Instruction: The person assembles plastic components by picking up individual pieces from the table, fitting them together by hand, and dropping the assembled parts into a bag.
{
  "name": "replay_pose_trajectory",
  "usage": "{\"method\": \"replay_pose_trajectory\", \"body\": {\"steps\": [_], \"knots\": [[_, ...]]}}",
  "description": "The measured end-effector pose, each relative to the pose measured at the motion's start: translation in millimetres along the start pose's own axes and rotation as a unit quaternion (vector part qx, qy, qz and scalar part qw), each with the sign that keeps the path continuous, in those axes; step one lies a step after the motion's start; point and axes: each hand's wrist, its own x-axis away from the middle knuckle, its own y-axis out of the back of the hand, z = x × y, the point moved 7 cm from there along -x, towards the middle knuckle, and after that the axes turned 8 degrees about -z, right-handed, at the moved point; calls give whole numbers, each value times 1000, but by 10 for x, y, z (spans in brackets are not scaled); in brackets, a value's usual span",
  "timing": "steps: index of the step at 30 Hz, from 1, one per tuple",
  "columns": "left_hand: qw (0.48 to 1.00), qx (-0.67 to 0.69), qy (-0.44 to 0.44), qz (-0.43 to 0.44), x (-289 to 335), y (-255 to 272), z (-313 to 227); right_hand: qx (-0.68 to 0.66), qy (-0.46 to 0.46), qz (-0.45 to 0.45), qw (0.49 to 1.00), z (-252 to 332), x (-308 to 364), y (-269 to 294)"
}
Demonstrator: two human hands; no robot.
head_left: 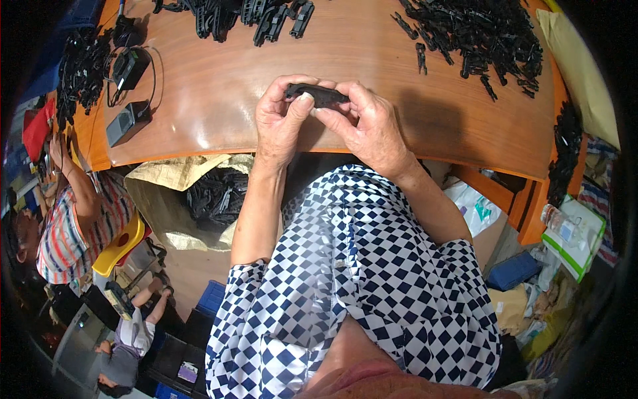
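Between my two hands, just over the table's near edge, is a long black plastic part (322,95). My left hand (280,120) pinches its left end, with the thumb pressed on the near side. At the right end, the thumb and fingers of my right hand (369,123) are closed on the same part. Its exact kind is too small and dark to tell. The wooden table (219,86) lies beneath it. Farther off on the table are a row of black plastic parts (266,20) and a big heap of slim black pieces (478,40).
At the left stand a black box-shaped device (128,124), a cabled black adapter (130,68) and another pile of black parts (83,73). An open sack of black pieces (216,196) sits below the table edge. A co-worker in a striped shirt (86,226) is at the left.
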Motion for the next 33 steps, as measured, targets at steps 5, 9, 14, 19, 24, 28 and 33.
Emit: {"method": "replay_pose_trajectory", "body": {"steps": [5,9,14,19,24,28,33], "knots": [[1000,1,23,0,-11,46,62,-16,-11,-3,1000,-60,-3,-4],[1000,1,28,2,-26,56,102,20,2,-12,1000,-85,-15,10],[995,60,73,13,-38,-99,149,59,55,-43,996,-45,-24,110],[989,117,94,-11,-51,-205,209,79,3,114,990,-211,-34,164],[992,-60,65,-90,-347,160,-9,311,40,-52,948,-283,-237,984],[821,-546,-156,-58,-677,23,-337,424,19,-32,905,-525,-359,1173],[665,-720,-199,8,-856,-166,-237,473,-5,-9,881,-634,-365,1134]]}}
